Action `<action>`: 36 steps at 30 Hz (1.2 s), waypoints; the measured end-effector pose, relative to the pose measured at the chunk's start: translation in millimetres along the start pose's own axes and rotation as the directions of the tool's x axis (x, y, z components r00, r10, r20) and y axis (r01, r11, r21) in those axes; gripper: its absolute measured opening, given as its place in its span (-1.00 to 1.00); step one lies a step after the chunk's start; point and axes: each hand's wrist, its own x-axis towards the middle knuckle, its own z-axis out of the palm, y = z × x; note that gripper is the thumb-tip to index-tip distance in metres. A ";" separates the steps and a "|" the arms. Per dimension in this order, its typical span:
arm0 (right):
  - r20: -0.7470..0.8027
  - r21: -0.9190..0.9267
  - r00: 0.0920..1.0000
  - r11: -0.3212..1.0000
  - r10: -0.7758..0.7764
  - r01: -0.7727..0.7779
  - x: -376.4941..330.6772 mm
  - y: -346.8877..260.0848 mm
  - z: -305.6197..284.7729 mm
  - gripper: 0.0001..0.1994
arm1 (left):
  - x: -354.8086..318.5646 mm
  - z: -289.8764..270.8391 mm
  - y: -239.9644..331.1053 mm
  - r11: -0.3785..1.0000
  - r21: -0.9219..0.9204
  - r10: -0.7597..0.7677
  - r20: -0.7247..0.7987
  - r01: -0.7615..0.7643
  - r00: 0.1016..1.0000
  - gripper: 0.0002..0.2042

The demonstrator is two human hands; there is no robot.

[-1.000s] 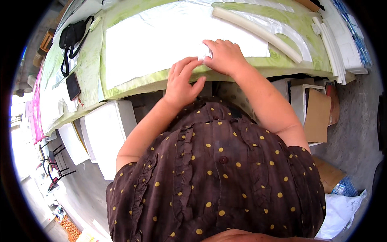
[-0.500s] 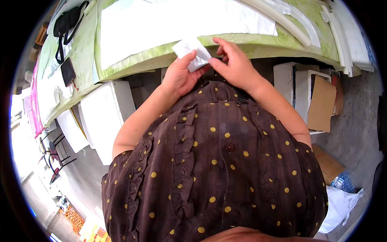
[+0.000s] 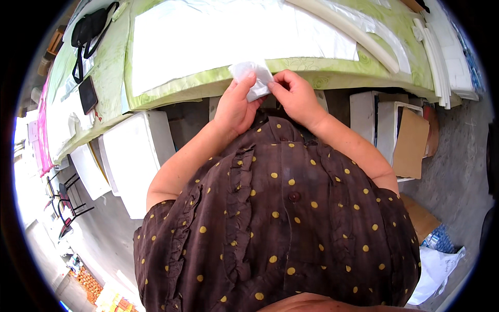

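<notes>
A small, folded packet of thin white plastic [image 3: 261,73] is held in front of my chest, just off the table's near edge. My left hand [image 3: 234,106] grips it from the left, with the thumb lying across its face and the fingers behind. At its right edge, my right hand [image 3: 299,99] pinches with thumb and forefinger. Behind the packet, a large white sheet [image 3: 208,41] lies spread on the green patterned tablecloth [image 3: 322,78].
A long pale tube [image 3: 358,34] lies across the sheet's right end. Left on the table are a black bag [image 3: 87,28] and a phone [image 3: 88,95]. White boxes [image 3: 132,156] and a cardboard piece [image 3: 410,143] stand below. A plastic bag [image 3: 436,268] lies on the floor.
My right hand has closed from spread fingers into a pinch at the packet's right edge. The packet stays in my left hand, and the view has shifted slightly.
</notes>
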 end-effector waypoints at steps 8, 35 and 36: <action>-0.053 0.111 0.985 0.981 0.164 -0.158 2.0 -2.6 -6.3 -0.82 | -11.7 -24.8 -2.7 0.845 0.256 0.425 0.214 -0.470 0.880 -0.74; -0.061 -0.020 0.997 0.999 -0.043 0.042 -0.1 -8.2 -46.4 -0.85 | -3.5 -297.3 267.2 -0.511 0.709 0.818 0.228 0.486 0.529 -0.41; -0.123 -0.146 0.983 0.982 -0.139 0.120 2.8 -10.6 -61.3 -0.85 | -0.4 -293.2 261.8 -0.472 0.713 0.786 0.075 0.519 0.613 -0.37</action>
